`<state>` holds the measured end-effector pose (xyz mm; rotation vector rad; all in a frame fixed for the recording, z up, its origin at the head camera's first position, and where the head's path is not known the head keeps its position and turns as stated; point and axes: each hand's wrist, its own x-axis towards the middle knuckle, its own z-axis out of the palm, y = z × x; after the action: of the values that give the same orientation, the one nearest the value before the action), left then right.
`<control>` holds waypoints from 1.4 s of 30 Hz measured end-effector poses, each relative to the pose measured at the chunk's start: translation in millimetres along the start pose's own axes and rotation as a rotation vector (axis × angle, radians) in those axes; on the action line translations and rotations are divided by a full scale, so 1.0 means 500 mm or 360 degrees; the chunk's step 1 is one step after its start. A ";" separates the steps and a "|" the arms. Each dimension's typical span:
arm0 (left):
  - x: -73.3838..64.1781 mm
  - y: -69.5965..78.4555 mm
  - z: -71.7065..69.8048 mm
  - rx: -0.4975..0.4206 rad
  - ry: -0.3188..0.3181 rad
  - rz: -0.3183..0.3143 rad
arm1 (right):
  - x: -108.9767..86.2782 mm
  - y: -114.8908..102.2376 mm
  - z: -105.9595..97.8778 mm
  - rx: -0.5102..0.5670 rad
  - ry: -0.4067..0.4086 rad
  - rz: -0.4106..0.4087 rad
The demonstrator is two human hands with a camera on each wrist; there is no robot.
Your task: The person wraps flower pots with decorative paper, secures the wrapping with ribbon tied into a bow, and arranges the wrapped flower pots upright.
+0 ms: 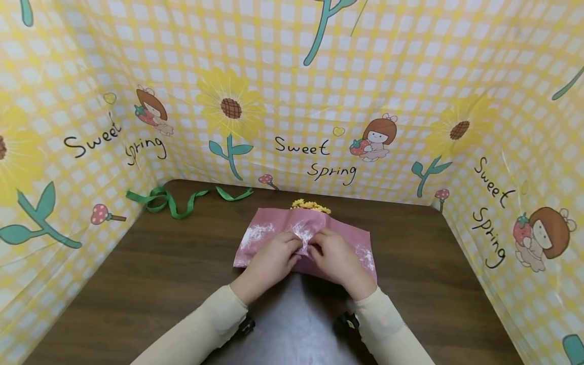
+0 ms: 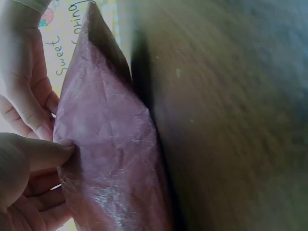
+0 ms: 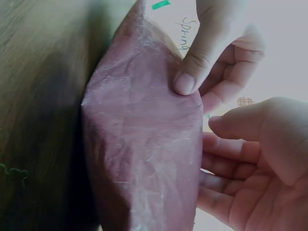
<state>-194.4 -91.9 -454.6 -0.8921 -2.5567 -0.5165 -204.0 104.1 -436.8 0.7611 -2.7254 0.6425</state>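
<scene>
Cloth walls (image 1: 296, 99) rose around a dark surface (image 1: 438, 274) and a pink wrapper (image 1: 302, 222)

Yellow checks, sunflowers and the words "Sweet Spring" covered the panels on three sides of the brown surface. Pale sleeves (image 1: 182, 329) reached in from the near side, a black device (image 1: 247, 325) under each wrist. The wrapper lay at the middle of the surface, creased and shiny, with white patches across it. Both hands met over its middle, just beside each other. The left hand (image 1: 269, 257) pinched the wrapper's edge, thumb in front and fingers behind. The right hand (image 1: 339, 254) was at the same edge, fingers behind it and thumb beside it; whether it pinched could not be told. A green ribbon (image 1: 175, 211) curled at the far left. Beyond the wrapper showed a yellow cluster (image 1: 311, 205), partly hidden. A shorter green strip (image 1: 230, 197) lay near the ribbon.
</scene>
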 end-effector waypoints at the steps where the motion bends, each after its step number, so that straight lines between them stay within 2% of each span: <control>1: -0.001 0.003 -0.001 -0.0009 -0.0008 -0.0014 | -0.001 -0.001 -0.002 0.0005 -0.0009 0.0002; 5: -0.005 0.026 -0.014 -0.0041 -0.0050 -0.0064 | -0.008 -0.013 -0.016 -0.0015 -0.0031 0.0004; 11: -0.003 0.053 -0.034 -0.0113 -0.0147 -0.0028 | -0.021 -0.039 -0.028 -0.0183 0.0024 0.0079; 16: 0.005 0.046 -0.041 -0.0230 -0.0215 -0.0069 | -0.025 -0.049 -0.007 -0.0285 0.0193 0.0100; 20: 0.006 0.037 -0.042 -0.0269 -0.0223 -0.0088 | -0.023 -0.050 0.010 -0.0269 0.0276 0.0136; 24: 0.003 0.032 -0.045 -0.0255 -0.0236 -0.0112 | -0.020 -0.049 0.017 -0.0207 0.0292 0.0108; 29: -0.023 0.017 -0.063 -0.0213 -0.0256 -0.0203 | -0.018 -0.045 0.029 -0.0169 0.0259 0.0020; 31: -0.039 0.005 -0.074 -0.0230 -0.0227 -0.0278 | -0.018 -0.044 0.033 -0.0164 0.0263 0.0024; 34: -0.061 -0.020 -0.092 -0.0262 -0.0128 -0.0419 | -0.020 -0.044 0.037 -0.0165 0.0283 0.0052; 37: -0.088 -0.049 -0.107 -0.0300 -0.0056 -0.0648 | -0.023 -0.051 0.037 -0.0188 0.0282 0.0053; 39: -0.107 -0.069 -0.116 -0.0378 -0.0068 -0.0822 | -0.024 -0.056 0.039 -0.0211 0.0284 0.0039; 42: -0.132 -0.094 -0.124 -0.0508 -0.0170 -0.1034 | -0.023 -0.064 0.041 -0.0250 0.0302 0.0030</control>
<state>-162.8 -188.0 -441.9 -0.1450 -2.8866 -1.1081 -179.7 74.9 -447.5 0.6057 -2.5754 0.4715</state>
